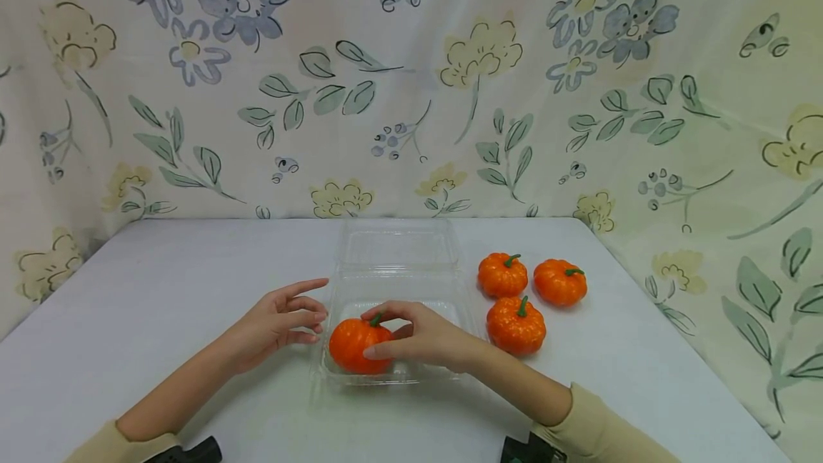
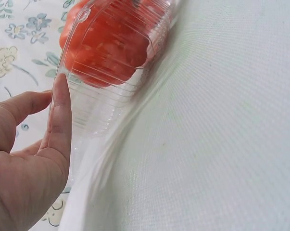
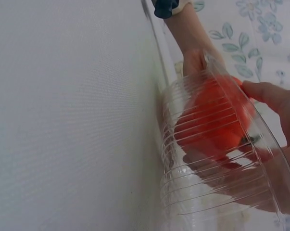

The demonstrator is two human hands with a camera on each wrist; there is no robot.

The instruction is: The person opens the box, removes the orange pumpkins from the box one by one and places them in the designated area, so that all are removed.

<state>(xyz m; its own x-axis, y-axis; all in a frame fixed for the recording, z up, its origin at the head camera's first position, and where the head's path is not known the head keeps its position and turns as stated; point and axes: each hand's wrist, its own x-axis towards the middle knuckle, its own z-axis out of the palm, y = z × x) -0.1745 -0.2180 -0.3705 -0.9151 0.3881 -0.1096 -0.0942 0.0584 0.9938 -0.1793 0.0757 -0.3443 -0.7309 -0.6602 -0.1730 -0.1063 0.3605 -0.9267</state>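
Right hand [image 1: 424, 338], fingers curled, grips ribbed orange pumpkin [image 1: 355, 346] inside clear ridged plastic clamshell [image 1: 398, 284]. Left hand [image 1: 276, 320], fingers straight and relaxed, touches clamshell's left wall. Three matching pumpkins [image 1: 522, 296] on matte white table [image 1: 193, 284].

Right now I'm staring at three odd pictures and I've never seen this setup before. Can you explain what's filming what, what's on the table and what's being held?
No machine here: a person works with two bare hands. The wide picture comes from a camera on their head, looking down at a white table. The other two come from cameras strapped to each wrist, so they look tilted and very close.

On the table lies an open clear plastic clamshell container. The right hand grips a small orange pumpkin inside its near tray. In the right wrist view that pumpkin shows through the ribbed plastic wall.

The left hand holds nothing; its fingers are straight, at the tray's left edge. The left wrist view shows a fingertip against the plastic rim.

Three more pumpkins sit on the table to the right of the container.
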